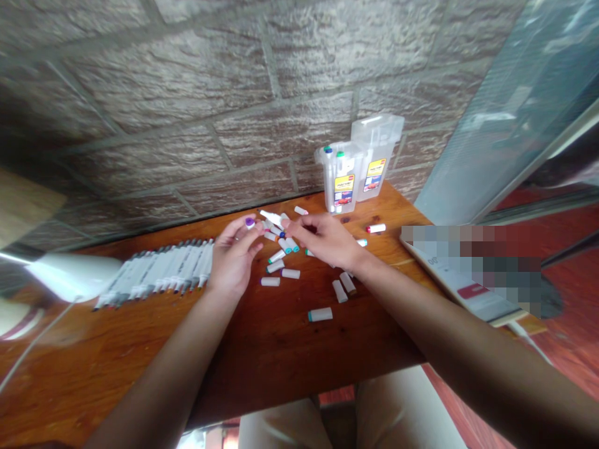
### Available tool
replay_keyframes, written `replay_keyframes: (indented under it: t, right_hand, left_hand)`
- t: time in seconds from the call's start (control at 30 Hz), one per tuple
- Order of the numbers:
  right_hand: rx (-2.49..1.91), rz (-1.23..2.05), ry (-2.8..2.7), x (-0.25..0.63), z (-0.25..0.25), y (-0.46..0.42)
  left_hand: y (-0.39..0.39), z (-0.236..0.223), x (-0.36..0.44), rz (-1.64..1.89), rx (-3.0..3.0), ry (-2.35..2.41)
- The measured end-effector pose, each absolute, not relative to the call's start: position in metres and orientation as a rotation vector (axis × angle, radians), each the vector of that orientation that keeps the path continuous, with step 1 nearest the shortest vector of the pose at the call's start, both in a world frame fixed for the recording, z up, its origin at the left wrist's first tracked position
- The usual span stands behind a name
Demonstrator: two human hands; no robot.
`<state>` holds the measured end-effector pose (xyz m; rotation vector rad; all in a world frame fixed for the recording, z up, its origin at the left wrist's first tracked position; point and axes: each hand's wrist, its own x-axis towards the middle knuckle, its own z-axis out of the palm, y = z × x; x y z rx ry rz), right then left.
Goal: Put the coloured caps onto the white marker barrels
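Note:
My left hand (235,255) is closed on a white marker cap with a purple end (249,222), held up between thumb and fingers. Opposite it, my right hand (325,237) reaches in from the right, its thumb and index finger pinched at one end of a slim white marker piece (270,217). That piece points toward my left hand; its exact shape is blurred. Under and between both hands lie loose white marker caps (276,255) with teal, green, blue and purple ends. My right hand partly covers some of them.
A row of capless-looking white markers (159,268) lies on the wooden table (262,349) at left, by a white lamp (75,274). Two clear plastic cases (344,181) stand against the brick wall, one with several markers. A flat white board (458,274) lies at right.

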<state>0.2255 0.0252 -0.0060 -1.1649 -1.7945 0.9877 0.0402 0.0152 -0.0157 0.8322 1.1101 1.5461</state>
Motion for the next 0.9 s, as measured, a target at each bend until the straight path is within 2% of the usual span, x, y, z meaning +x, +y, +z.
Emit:
replay_keyframes:
  t: [0.47, 0.9]
  right_hand:
    - [-1.188, 0.951, -1.871, 0.224, -0.006, 0.023]
    - [-1.186, 0.921, -1.907, 0.223, -0.007, 0.022]
  left_hand:
    - [0.012, -0.024, 0.046, 1.592, 1.210, 1.152]
    - [0.013, -0.026, 0.043, 1.575, 1.129, 1.151]
